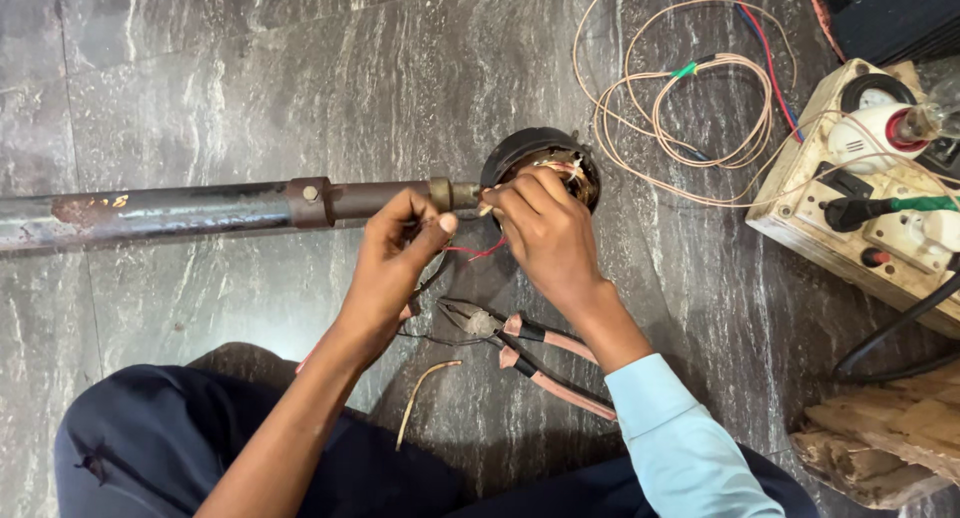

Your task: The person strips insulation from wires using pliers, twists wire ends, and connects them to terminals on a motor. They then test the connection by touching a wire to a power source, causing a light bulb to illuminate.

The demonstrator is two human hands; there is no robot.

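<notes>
Rusted metal pipe (190, 210) lay across the grey stone floor (250, 68) from left edge to frame centre, its end fitting meeting a round black housing (520, 148), so the joint sat directly under both hands. Left hand (400, 253), centre frame, had thumb and fingers pinched narrow on thin wires, incl. a red wire (478, 250) running between the hands. Right hand (545, 228), just right of it, had fingertips closed on the wire ends at the housing's mouth. Housing held copper windings and wire ends; contents otherwise hidden. Pliers (530, 353) lay w/ jaws shut below the hands, within reach. Loose wire coil (680, 108) and a white switchboard box (870, 198), w/ plugs and a bulb on top, sat upper right, apart.
</notes>
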